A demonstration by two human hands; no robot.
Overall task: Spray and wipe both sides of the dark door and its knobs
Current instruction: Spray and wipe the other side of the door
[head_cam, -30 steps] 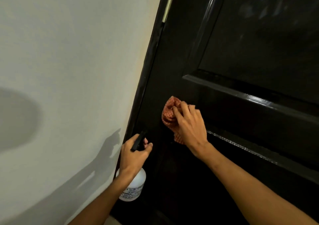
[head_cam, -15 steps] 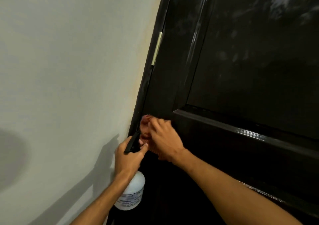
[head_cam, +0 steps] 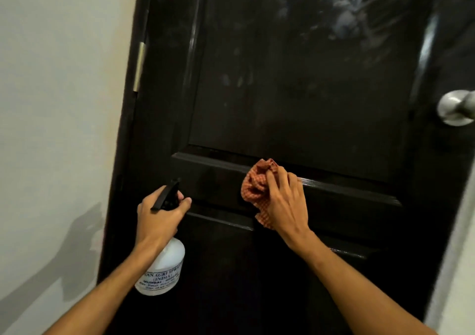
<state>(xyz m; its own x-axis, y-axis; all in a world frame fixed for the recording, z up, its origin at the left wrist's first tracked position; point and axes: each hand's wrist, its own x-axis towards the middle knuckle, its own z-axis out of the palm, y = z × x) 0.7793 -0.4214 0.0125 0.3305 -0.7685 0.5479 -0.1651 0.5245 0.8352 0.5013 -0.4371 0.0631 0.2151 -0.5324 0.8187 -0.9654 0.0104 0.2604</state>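
Observation:
The dark glossy door fills most of the view, with streaks on its upper panel. My right hand holds a bunched orange checked cloth against the horizontal rail below the upper panel. My left hand grips the black trigger head of a white spray bottle, held close to the door's lower left part. A silver knob sticks out at the door's right edge.
A pale wall runs along the left, with a brass hinge at the door's left edge. A light door frame strip shows at the lower right.
My right hand with the cloth has moved right along the rail, away from the hinge edge. The view has swung right, bringing the knob into sight. The left hand still holds the bottle.

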